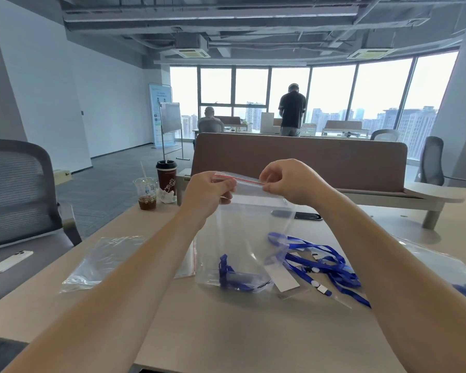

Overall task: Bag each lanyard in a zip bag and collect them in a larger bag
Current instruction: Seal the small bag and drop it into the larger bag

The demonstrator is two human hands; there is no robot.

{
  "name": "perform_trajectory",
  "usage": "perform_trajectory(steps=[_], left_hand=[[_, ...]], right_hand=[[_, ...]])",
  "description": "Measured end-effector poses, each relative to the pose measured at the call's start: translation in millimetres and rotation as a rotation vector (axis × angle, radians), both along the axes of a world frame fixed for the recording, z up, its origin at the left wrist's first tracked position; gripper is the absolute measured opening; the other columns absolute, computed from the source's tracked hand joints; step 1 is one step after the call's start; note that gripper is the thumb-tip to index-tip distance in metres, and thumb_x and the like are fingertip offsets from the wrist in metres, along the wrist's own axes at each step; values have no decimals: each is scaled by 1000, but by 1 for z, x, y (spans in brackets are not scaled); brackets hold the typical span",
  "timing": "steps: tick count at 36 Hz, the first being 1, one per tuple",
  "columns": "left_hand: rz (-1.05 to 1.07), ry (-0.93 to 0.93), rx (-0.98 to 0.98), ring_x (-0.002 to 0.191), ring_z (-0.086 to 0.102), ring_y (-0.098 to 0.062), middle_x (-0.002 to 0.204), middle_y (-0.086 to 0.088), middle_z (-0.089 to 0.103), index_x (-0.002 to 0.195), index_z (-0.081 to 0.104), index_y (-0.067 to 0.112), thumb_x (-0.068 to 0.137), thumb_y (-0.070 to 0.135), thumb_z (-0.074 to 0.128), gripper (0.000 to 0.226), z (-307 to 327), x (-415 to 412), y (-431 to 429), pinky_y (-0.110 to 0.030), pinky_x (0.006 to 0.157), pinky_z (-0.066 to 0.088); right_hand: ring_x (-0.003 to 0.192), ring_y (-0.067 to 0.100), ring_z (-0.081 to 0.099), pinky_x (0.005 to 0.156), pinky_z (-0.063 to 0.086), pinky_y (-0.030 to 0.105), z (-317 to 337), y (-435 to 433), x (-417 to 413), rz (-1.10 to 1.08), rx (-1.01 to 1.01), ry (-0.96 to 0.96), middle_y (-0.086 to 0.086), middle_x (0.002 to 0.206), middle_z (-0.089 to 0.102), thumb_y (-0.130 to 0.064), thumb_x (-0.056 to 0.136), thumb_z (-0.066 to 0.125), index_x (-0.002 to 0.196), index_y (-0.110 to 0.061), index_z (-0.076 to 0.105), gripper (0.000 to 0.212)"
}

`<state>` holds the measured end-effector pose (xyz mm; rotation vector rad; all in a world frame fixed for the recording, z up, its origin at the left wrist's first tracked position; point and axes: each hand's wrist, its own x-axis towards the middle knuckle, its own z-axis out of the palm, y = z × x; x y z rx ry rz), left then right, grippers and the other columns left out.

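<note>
Hanging above the middle of the pale wooden desk [226,332], a clear plastic zip bag with a red seal strip [242,232] is held up by its top edge. The left hand [209,188] pinches the left end of the strip between thumb and curled fingers, and the right hand [288,181] pinches it farther right in the same way. A bundled blue ribbon lanyard [232,275] sits in the bag's bottom, well below both hands, where the bag's lower edge meets the desk top.

Just right of the bag, a loose tangle of blue lanyards with white clips [326,262] spreads across the desk, partly seen through the bag's lower corner, with a white rectangular card [281,277] beside it. Flat empty clear zip bags [105,259] lie near the left edge, half hidden by the left forearm. A larger crinkled clear bag [436,262] lies at the right edge, behind the right forearm.

At the far left corner stand a clear plastic cup of brown drink [146,193] and a dark red paper cup with a black lid [166,176]. A brown padded divider panel [307,157] runs along the far edge.
</note>
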<state>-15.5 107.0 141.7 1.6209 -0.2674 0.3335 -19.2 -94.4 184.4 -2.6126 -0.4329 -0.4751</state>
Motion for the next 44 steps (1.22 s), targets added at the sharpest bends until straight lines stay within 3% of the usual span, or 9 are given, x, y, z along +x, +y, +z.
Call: perform_trajectory(steps=[4, 8, 17, 23, 26, 35, 44], left_hand=[[22, -26, 11, 57, 60, -14, 73, -9, 68, 92, 71, -2, 89, 7, 71, 10, 0, -2, -3, -24, 60, 57], [3, -40, 21, 60, 60, -15, 72, -9, 69, 86, 72, 3, 88, 6, 71, 4, -1, -2, -5, -24, 60, 57], [-10, -36, 45, 65, 64, -15, 74, -8, 71, 84, 72, 7, 88, 10, 73, 4, -4, -2, -6, -26, 67, 58], [33, -78, 142, 67, 64, -16, 73, -9, 72, 79, 73, 11, 88, 14, 70, 10, -7, -1, -7, -39, 78, 58], [29, -69, 100, 63, 63, -16, 70, -8, 71, 76, 72, 12, 88, 9, 69, 13, -7, -1, -8, -42, 78, 58], [39, 0, -49, 64, 64, -14, 76, -11, 71, 82, 72, 11, 91, 8, 68, 10, -3, 0, 2, -24, 66, 59], [41, 21, -86, 75, 68, -21, 82, -12, 73, 91, 73, 7, 92, 9, 68, 6, -2, 1, -5, -32, 76, 61]], right_hand=[[81, 8, 61, 77, 46, 24, 2, 9, -1, 43, 35, -11, -15, 84, 65, -26, 89, 72, 97, -25, 71, 9], [75, 4, 58, 67, 41, 19, 2, 18, -2, 79, 64, -14, -14, 81, 64, -25, 89, 72, 88, -25, 70, 3], [68, 6, 56, 62, 41, 19, -2, 26, -3, 87, 114, 38, -9, 74, 65, -21, 90, 71, 81, -20, 73, 9], [65, 9, 54, 62, 43, 22, -5, 26, -2, 100, 122, 58, -8, 71, 65, -20, 89, 71, 78, -19, 71, 11], [65, 8, 53, 62, 41, 21, -5, 27, -4, 113, 141, 56, -8, 72, 64, -20, 90, 70, 78, -20, 70, 12], [73, 7, 60, 66, 42, 19, -2, 7, -4, 43, 143, 59, -9, 77, 69, -23, 89, 72, 82, -22, 73, 8], [76, 12, 62, 76, 43, 27, -2, -5, -6, 21, 186, 28, -3, 79, 71, -20, 91, 71, 82, -16, 73, 10]])
